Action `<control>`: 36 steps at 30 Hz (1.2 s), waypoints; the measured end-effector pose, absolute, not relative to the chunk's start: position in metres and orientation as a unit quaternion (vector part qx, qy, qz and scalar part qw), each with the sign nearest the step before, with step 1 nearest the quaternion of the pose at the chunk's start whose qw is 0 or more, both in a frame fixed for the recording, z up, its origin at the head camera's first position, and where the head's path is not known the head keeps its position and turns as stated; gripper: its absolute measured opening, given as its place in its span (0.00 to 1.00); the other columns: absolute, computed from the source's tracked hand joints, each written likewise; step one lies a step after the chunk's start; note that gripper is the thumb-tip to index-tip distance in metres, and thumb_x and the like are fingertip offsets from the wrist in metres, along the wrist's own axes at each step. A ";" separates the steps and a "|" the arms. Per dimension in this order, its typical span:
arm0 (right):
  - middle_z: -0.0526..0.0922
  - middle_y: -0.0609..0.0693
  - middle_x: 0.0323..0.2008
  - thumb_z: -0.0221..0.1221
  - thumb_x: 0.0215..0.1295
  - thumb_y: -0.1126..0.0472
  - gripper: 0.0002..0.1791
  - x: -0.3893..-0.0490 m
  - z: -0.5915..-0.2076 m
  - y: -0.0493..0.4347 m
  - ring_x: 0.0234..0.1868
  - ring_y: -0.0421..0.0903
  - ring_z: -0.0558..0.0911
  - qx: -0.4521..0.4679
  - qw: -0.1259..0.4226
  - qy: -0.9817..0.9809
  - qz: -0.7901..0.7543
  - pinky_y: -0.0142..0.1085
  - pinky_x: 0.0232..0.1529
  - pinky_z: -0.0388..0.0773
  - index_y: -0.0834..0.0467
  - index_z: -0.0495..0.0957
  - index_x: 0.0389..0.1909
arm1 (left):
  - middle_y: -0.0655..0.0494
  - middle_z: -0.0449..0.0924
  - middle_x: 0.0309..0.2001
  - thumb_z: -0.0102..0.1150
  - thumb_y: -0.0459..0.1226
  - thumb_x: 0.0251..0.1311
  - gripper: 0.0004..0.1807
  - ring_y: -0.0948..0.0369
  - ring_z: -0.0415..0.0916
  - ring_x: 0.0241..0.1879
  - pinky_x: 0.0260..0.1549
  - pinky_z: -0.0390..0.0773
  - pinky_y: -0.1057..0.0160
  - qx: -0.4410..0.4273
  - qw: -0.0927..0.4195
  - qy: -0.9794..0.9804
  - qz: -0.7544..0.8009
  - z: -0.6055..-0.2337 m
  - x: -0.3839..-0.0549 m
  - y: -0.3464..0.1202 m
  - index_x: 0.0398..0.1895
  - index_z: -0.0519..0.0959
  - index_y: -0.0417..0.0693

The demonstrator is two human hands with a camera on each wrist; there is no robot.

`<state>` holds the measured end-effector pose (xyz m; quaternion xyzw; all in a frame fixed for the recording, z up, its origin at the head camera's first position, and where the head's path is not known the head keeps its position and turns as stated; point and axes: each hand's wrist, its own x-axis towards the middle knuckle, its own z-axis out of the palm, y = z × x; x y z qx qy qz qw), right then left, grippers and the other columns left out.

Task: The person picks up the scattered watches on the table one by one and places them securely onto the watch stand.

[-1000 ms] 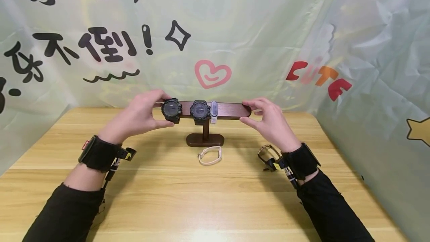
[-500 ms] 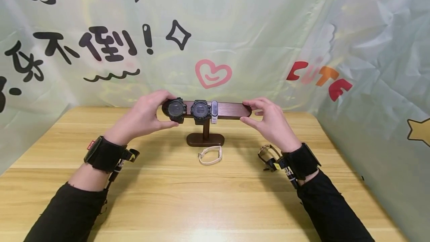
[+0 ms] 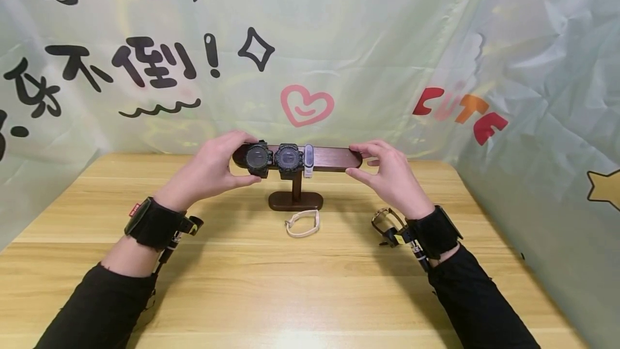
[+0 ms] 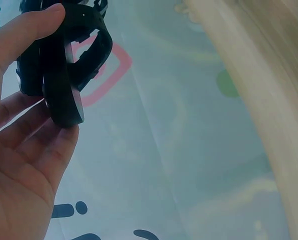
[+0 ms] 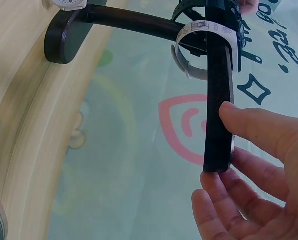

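Note:
A dark wooden watch stand [image 3: 334,159] rises from an oval foot on the table. Its bar carries a black watch [image 3: 258,156] on the left, a second black watch [image 3: 289,158] beside it, then a white fitness band [image 3: 308,160]. My left hand [image 3: 218,163] pinches the leftmost black watch between thumb below and fingers above. In the left wrist view, the strap [image 4: 96,55] loops round the bar and my thumb lies at its edge. My right hand [image 3: 387,171] grips the bar's right end, thumb on one side, fingers on the other, as the right wrist view shows.
A pale slim-strapped watch [image 3: 303,224] lies on the wooden table [image 3: 290,284] before the stand's foot [image 3: 295,201]. Another watch with a brown strap [image 3: 382,220] lies by my right wrist, partly covered by the wrist gear. A printed cloth [image 3: 378,58] hangs behind.
My left hand has slid the leftmost black watch rightward along the bar, close to the second black watch. The bar's left end now shows. My right hand has stayed in place.

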<state>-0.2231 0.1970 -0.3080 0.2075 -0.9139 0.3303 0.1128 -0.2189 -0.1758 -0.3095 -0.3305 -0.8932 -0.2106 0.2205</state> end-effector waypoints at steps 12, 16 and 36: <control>0.81 0.56 0.62 0.73 0.69 0.58 0.28 -0.224 -0.308 0.198 0.60 0.54 0.81 0.212 0.115 -0.913 0.330 0.51 0.66 0.82 0.58 0.81 0.68 | 0.46 0.85 0.55 0.86 0.41 0.51 0.39 0.52 0.84 0.49 0.51 0.87 0.48 -0.329 0.215 -0.894 -0.215 -0.310 -0.219 -0.175 0.64 0.76 0.41; 0.81 0.56 0.62 0.73 0.69 0.58 0.28 -0.224 -0.308 0.198 0.60 0.54 0.81 0.212 0.115 -0.913 0.330 0.50 0.66 0.81 0.57 0.81 0.68 | 0.47 0.84 0.56 0.86 0.41 0.51 0.39 0.52 0.84 0.49 0.51 0.87 0.49 -0.324 0.208 -0.897 -0.217 -0.310 -0.219 -0.174 0.65 0.76 0.42; 0.82 0.56 0.61 0.74 0.68 0.58 0.27 -0.224 -0.308 0.198 0.61 0.55 0.82 0.212 0.115 -0.913 0.330 0.51 0.66 0.81 0.58 0.82 0.67 | 0.46 0.84 0.56 0.86 0.42 0.52 0.40 0.51 0.85 0.49 0.51 0.88 0.48 -0.319 0.214 -0.897 -0.217 -0.312 -0.217 -0.170 0.65 0.76 0.42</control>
